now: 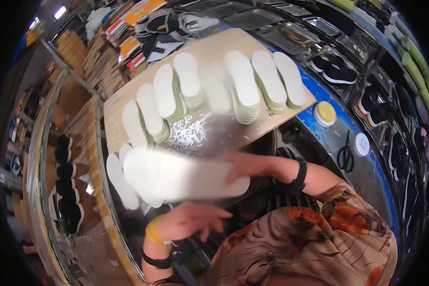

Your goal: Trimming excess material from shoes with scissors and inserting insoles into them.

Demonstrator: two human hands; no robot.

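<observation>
Transfer of a white insole (190,178) by hand at a board (224,40). The insole lies across the near left side of the board, apparently raised, its broad left end overlapping the nearest stacks in view; motion blur hides whether it is 1 piece or more. Right hand (252,166): fingers closed on the insole's right end, the thumb's place too blurred to tell. Left hand (186,221): fingers parted and extended, just below the insole in view, no object visible in the grasp.

Surroundings: at the board's right side, 3 stacks of insoles (269,78); along its left side, a further row of stacks (164,90), the nearest partly covered. Between the 2 groups, white scraps (188,131) and a pale shape too blurred to identify. On the blue-edged bench to the right, a tin (325,113), scissors (345,155) and a white disc (362,144), all apart from the hands.

Step in hand, as judged: carrying or turning the insole, with placement not yet made. The next move would call for a steady right-hand grip, the left hand supporting the free end, and alignment of heel and toe before release, lest a neighbouring stack be knocked askew.
</observation>
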